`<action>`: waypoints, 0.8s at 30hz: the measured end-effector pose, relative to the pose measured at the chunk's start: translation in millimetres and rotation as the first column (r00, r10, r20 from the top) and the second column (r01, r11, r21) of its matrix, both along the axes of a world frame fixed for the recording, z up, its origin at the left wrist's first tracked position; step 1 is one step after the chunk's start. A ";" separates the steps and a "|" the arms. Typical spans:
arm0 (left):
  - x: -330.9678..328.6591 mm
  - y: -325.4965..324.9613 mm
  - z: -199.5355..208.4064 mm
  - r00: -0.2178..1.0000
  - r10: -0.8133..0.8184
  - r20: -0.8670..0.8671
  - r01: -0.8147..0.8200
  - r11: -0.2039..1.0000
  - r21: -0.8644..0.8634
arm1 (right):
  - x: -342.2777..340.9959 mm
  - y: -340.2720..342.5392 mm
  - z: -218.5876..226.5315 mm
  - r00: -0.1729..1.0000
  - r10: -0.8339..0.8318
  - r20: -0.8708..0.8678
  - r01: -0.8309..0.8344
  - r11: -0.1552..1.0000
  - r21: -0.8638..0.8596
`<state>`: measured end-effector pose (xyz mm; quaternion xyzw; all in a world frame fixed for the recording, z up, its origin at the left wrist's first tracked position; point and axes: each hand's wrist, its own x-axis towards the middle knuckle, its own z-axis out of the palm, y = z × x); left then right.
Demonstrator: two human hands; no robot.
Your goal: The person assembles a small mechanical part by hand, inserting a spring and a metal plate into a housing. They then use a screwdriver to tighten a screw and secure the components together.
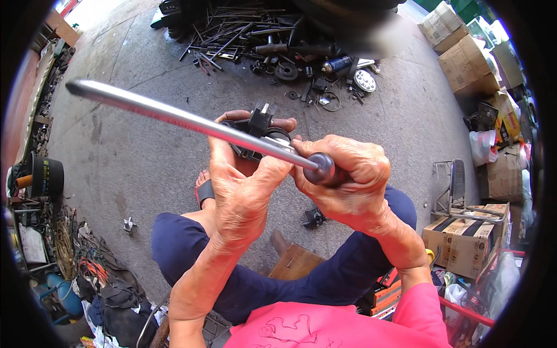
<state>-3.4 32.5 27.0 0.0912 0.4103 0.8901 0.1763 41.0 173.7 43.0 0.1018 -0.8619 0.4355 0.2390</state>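
A small black part with silver metal on it sits in my left hand, whose fingers curl around its far side while the thumb lies along the near side. My right hand is closed around the dark, round-ended handle of a long screwdriver. Its shiny shaft slants up and left across the part, toward the camera, and ends in a dark tip. The right fingertips come up close to the part. How the part is built underneath is hidden by the fingers and shaft.
On the ground lie a small black part and another small part. A wooden block is between my legs. Ahead is a heap of metal rods and scrap. Cartons line the right; cables and rags the left.
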 end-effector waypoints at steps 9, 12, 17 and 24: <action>-2.1 0.0 -0.7 0.997 0.025 0.071 -0.025 1.000 -0.005 | -5.3 10.0 8.4 0.991 0.107 0.077 -0.106 0.994 -0.017; -1.5 1.0 -0.8 0.995 0.047 0.085 -0.049 0.999 0.019 | -8.9 5.9 4.7 0.994 0.106 -0.009 -0.105 0.994 0.040; -0.4 -2.2 -1.8 0.990 0.020 0.143 -0.032 0.996 0.079 | -12.7 3.8 2.1 0.989 0.129 -0.071 -0.119 0.985 0.125; 2.3 -8.9 3.5 0.999 -0.022 0.035 0.019 0.998 0.066 | -12.8 8.6 -7.1 0.983 0.163 -0.083 -0.157 0.985 0.071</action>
